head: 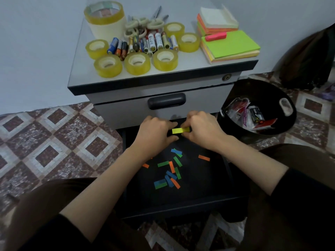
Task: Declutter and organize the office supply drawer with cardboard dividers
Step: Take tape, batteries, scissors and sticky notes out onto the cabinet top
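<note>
Dark-sleeved forearms reach in from the bottom edge and meet over the open black metal drawer (181,205), pulled out of a grey pedestal cabinet (117,113). Between them is a small bright-yellow stack of paper flags (178,130), held just above the drawer's back end: the right hand (203,129) pinches one end between thumb and fingers, and the left hand (155,132) has its curled fingers closed on the other, probably squaring the bundle so it stays together. Loose green, blue and orange paper strips (170,171) lie scattered on the drawer floor, apparently next to be gathered. Yellow tape rolls (137,63), mixed batteries (145,44), cream-handled scissors (143,24) and neon sticky-note pads (233,46) stand grouped by kind on the cabinet top, likely parked there while the drawer is emptied. A round black bin (262,91) beside the cabinet holds discarded packaging. No cardboard dividers are in view
</note>
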`<action>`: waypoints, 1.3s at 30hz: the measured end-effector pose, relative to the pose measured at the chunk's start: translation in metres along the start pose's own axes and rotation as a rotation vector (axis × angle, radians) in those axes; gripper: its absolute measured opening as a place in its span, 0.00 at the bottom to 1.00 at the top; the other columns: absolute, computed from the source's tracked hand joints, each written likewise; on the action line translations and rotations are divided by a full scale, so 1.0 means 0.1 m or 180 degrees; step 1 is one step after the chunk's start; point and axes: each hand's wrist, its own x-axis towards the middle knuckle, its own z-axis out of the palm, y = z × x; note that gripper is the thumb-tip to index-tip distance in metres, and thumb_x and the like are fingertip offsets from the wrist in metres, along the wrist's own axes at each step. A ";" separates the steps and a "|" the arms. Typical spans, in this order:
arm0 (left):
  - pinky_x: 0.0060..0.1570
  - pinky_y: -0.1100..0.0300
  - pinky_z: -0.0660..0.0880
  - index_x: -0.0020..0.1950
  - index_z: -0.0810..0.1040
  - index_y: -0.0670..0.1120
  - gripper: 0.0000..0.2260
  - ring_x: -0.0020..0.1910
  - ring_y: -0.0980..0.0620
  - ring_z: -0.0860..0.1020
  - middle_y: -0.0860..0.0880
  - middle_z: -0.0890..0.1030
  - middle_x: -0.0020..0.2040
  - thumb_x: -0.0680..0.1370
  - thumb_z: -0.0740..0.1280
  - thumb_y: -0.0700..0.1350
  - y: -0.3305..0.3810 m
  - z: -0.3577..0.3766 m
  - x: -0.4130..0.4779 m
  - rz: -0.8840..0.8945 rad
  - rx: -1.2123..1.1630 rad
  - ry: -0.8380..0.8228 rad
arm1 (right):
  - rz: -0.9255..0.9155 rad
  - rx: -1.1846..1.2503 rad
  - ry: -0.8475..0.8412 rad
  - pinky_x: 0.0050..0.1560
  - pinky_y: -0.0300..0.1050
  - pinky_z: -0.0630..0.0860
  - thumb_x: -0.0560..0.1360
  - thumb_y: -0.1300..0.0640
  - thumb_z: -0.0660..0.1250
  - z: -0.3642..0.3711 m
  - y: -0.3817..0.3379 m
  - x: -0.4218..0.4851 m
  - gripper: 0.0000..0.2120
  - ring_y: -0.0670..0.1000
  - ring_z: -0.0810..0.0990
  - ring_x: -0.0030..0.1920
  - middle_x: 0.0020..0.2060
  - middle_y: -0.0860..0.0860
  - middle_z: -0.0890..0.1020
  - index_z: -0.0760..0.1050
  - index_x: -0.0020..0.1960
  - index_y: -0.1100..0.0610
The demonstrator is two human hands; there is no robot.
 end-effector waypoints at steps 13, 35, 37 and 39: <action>0.54 0.61 0.67 0.57 0.80 0.52 0.12 0.51 0.52 0.77 0.52 0.82 0.49 0.77 0.63 0.53 0.31 -0.44 -0.12 0.0180 0.0340 0.0357 | -0.0236 0.0098 0.0154 0.48 0.47 0.72 0.74 0.53 0.67 -0.56 -0.02 -0.35 0.14 0.53 0.75 0.54 0.52 0.50 0.77 0.79 0.59 0.54; 0.62 0.63 0.60 0.73 0.64 0.47 0.22 0.68 0.52 0.65 0.50 0.69 0.69 0.79 0.61 0.50 0.60 -1.07 0.44 0.0410 -0.0290 0.0886 | 0.0119 -0.0222 0.0726 0.44 0.42 0.64 0.73 0.54 0.68 -1.87 0.71 -0.05 0.11 0.54 0.75 0.52 0.49 0.53 0.77 0.81 0.54 0.53; 0.66 0.65 0.56 0.74 0.61 0.45 0.24 0.71 0.53 0.61 0.49 0.64 0.73 0.79 0.61 0.49 0.55 -0.95 0.50 0.0411 -0.0384 0.0793 | 0.0183 -0.0224 0.0734 0.45 0.41 0.64 0.73 0.54 0.68 -1.95 0.77 0.09 0.11 0.53 0.75 0.52 0.50 0.52 0.79 0.81 0.55 0.53; 0.69 0.65 0.52 0.74 0.60 0.42 0.26 0.73 0.51 0.58 0.47 0.61 0.74 0.79 0.62 0.48 0.52 -0.83 0.53 0.0429 -0.0286 0.0661 | 0.0224 -0.0202 0.0689 0.44 0.41 0.65 0.73 0.55 0.69 -1.97 0.79 0.23 0.11 0.53 0.76 0.52 0.50 0.53 0.81 0.81 0.55 0.53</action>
